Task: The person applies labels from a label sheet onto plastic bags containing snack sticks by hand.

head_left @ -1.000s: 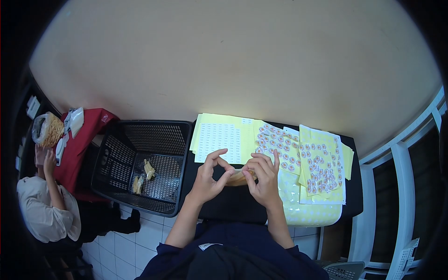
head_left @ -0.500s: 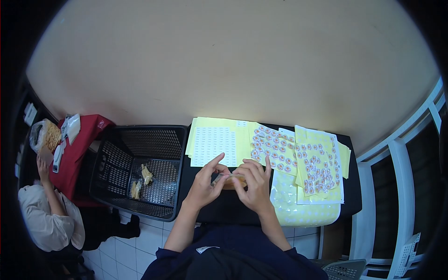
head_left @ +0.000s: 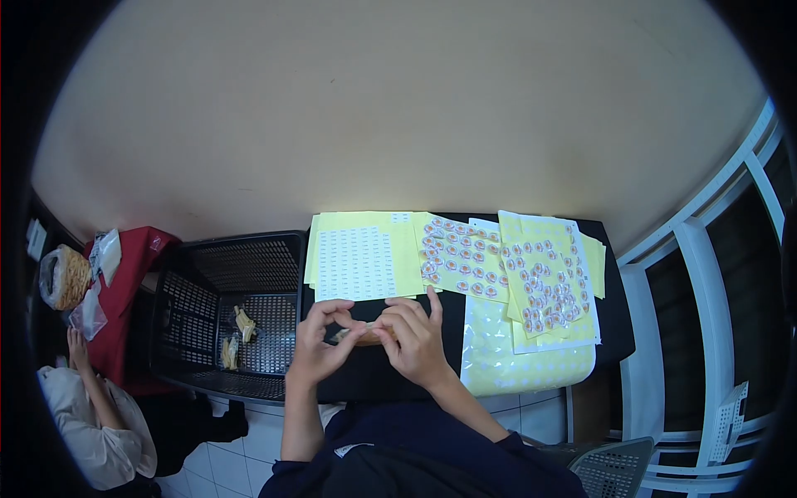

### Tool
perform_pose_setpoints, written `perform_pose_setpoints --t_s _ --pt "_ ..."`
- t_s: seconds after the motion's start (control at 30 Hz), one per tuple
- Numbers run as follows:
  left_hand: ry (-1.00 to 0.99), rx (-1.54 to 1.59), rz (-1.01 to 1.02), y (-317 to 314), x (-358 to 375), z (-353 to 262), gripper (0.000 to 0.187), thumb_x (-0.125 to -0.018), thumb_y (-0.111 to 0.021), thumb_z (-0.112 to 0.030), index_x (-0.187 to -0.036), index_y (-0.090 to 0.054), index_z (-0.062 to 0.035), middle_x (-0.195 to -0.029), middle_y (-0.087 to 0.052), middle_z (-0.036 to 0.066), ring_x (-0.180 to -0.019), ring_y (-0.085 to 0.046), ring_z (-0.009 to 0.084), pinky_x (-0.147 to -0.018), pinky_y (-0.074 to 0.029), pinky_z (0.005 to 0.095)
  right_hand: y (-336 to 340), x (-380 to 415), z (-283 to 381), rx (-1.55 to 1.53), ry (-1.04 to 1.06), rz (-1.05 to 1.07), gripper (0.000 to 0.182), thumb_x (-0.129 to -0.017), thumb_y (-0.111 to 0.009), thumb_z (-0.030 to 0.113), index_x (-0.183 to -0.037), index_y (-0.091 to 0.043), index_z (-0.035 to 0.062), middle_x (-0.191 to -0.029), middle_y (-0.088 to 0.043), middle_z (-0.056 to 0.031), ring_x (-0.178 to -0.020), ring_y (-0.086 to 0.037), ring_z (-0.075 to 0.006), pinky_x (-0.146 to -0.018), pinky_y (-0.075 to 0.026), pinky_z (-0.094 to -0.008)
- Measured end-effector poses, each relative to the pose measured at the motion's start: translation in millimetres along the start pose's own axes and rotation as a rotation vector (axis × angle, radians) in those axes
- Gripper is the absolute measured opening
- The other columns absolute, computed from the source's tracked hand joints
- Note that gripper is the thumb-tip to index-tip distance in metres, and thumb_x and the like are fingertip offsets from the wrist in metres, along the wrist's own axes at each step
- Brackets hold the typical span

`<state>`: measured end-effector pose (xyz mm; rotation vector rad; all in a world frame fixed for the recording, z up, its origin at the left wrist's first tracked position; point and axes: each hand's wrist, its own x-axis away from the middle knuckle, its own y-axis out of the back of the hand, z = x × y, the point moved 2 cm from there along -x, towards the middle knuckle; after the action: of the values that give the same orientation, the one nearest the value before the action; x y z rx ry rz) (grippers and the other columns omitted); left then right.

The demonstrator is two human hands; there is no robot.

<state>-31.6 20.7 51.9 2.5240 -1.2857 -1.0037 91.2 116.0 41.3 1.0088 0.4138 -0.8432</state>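
Head view: small packet (head_left: pixel 363 334) lies crosswise (long axis L-R) betw. both hands' fingers (head_left: pixel 390 319).

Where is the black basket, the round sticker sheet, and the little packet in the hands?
black basket (head_left: pixel 178 290), head view, on its left mesh wall.
round sticker sheet (head_left: pixel 458 261), head view, middle of sheet.
little packet (head_left: pixel 365 333), head view, part showing between the hands.

Dark navy top (head_left: pixel 432 452), sleeves pushed up past elbows, small white patch at chest.
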Motion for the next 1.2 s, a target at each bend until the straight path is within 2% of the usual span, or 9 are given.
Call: perform_pose_setpoints --t_s 0.3,0.33,0.4,0.47,0.5,0.67,0.83,0.97,1.2 --pt "0.084 0.044 0.055 25.7 9.3 7.4 0.042 -0.062 -0.069 0.002 -0.097 -0.046 -0.0013 -0.071 -0.061 0.005 -0.071 -0.054 0.0087 -0.070 -0.040 0.0243 -2.8 5.3 6.1 -0.016 0.067 0.001 0.010 -0.073 -0.062 0.016 -0.071 -0.055 0.0093 -0.074 -0.055 -0.0021 -0.087 -0.056 -0.0165 -0.098 -0.021 -0.0484" --pt "0.086 0.046 0.057 22.9 9.2 10.2 0.042 -0.062 -0.069 0.002 -0.097 -0.046 -0.0013 -0.071 -0.061 0.005 -0.071 -0.054 0.0087 -0.070 -0.040 0.0243 -2.9 5.7 2.0 -0.109 0.022 0.019 0.010 -0.073 -0.062 0.015 -0.071 -0.055 0.0080 -0.074 -0.056 -0.0031 -0.084 -0.056 -0.0175 -0.095 -0.027 -0.0447" --pt "0.243 0.340 0.109 10.0 9.9 18.2 0.047 -0.066 -0.067 0.000 -0.106 -0.042 -0.0006 -0.082 -0.060 0.007 -0.075 -0.055 0.0115 -0.075 -0.041 0.0256 -5.8 8.9 -9.2 -0.203 -0.024 0.041 0.011 -0.073 -0.062 0.014 -0.071 -0.055 0.0066 -0.073 -0.056 -0.0040 -0.080 -0.057 -0.0185 -0.091 -0.033 -0.0410" --pt "0.412 0.688 0.247 -7.2 14.8 21.3 0.057 -0.073 -0.065 -0.006 -0.120 -0.034 -0.0014 -0.102 -0.054 0.012 -0.091 -0.056 0.0178 -0.087 -0.040 0.0288 -15.7 16.6 -31.2 -0.470 -0.272 0.160 0.012 -0.073 -0.063 0.009 -0.070 -0.053 0.0019 -0.073 -0.057 -0.0071 -0.068 -0.057 -0.0206 -0.073 -0.043 -0.0322" --pt "0.437 0.571 0.343 -12.6 20.9 28.9 0.056 -0.073 -0.065 -0.008 -0.120 -0.034 -0.0013 -0.103 -0.054 0.012 -0.094 -0.055 0.0182 -0.087 -0.040 0.0290 -16.6 19.5 -37.4 -0.496 -0.308 0.148 0.009 -0.075 -0.061 0.005 -0.072 -0.054 -0.0008 -0.073 -0.057 -0.0082 -0.065 -0.055 -0.0201 -0.062 -0.043 -0.0279" --pt "0.550 0.351 0.572 -39.7 44.2 62.5 0.046 -0.077 -0.064 -0.019 -0.112 -0.042 0.0003 -0.096 -0.059 0.015 -0.092 -0.057 0.0194 -0.078 -0.045 0.0296 -11.9 21.9 -82.0 -0.474 -0.434 0.095 0.011 -0.080 -0.052 0.006 -0.077 -0.058 -0.0023 -0.073 -0.057 -0.0111 -0.067 -0.056 -0.0207 -0.062 -0.044 -0.0279" --pt "0.505 -0.075 0.788 -60.3 1.7 28.5 0.089 -0.066 -0.060 -0.059 -0.127 -0.031 -0.0015 -0.082 -0.060 0.020 -0.078 -0.060 0.0350 -0.073 -0.047 0.0381 -1.2 9.0 -144.3 -0.059 -0.421 0.043 0.010 -0.068 -0.062 0.002 -0.078 -0.063 0.0032 -0.080 -0.056 -0.0086 -0.069 -0.056 -0.0230 -0.063 -0.045 -0.0314" --pt "0.446 -0.295 0.914 -102.0 -30.2 36.1 0.098 -0.065 -0.056 -0.065 -0.130 -0.023 0.0010 -0.083 -0.060 0.022 -0.080 -0.060 0.0354 -0.072 -0.047 0.0389 -6.9 -4.1 -163.5 0.142 -0.201 0.227 0.011 -0.066 -0.062 0.004 -0.076 -0.064 0.0064 -0.081 -0.056 -0.0066 -0.076 -0.055 -0.0242 -0.069 -0.043 -0.0340" --pt "0.335 -0.506 0.930 -144.7 -45.8 66.3 0.111 -0.064 -0.049 -0.073 -0.132 -0.010 0.0072 -0.076 -0.060 0.021 -0.074 -0.060 0.0350 -0.071 -0.048 0.0379 -12.0 -9.7 -174.1 0.177 -0.169 0.296 0.006 -0.070 -0.059 0.009 -0.074 -0.063 0.0066 -0.079 -0.057 -0.0063 -0.077 -0.054 -0.0238 -0.072 -0.040 -0.0351"
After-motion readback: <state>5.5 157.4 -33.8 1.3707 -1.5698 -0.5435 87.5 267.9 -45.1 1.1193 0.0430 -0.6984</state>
